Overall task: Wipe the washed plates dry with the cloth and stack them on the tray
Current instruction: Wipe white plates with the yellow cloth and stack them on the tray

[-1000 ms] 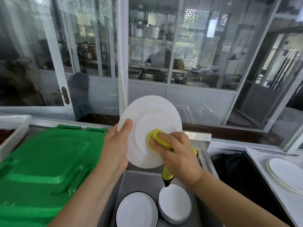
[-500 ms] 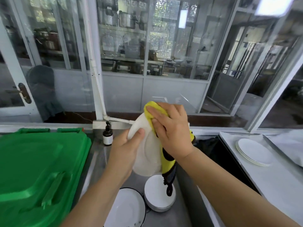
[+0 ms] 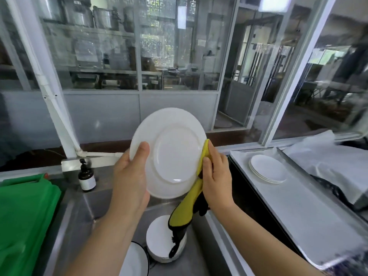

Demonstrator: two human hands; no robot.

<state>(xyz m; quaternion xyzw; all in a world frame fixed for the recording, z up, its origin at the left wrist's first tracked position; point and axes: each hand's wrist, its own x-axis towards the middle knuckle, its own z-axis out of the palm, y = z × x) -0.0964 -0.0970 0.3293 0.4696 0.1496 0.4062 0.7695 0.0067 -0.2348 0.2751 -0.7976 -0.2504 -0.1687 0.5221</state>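
Above the sink [image 3: 103, 208], left hand [image 3: 129, 176] grips the plate [image 3: 169, 152] – stiff, slick, breakable – right hand [image 3: 217, 176] pinches the cloth [image 3: 187, 208] at its rim

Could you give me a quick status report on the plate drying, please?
Left hand grips plate; right hand presses cloth on its rim. Tray stack waiting, path clear.

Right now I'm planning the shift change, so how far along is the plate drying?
Done: a few plates stacked on the tray. In hand: the left hand holds a plate while the right hand wipes its edge with the cloth. Left: a pile of plates in the sink.
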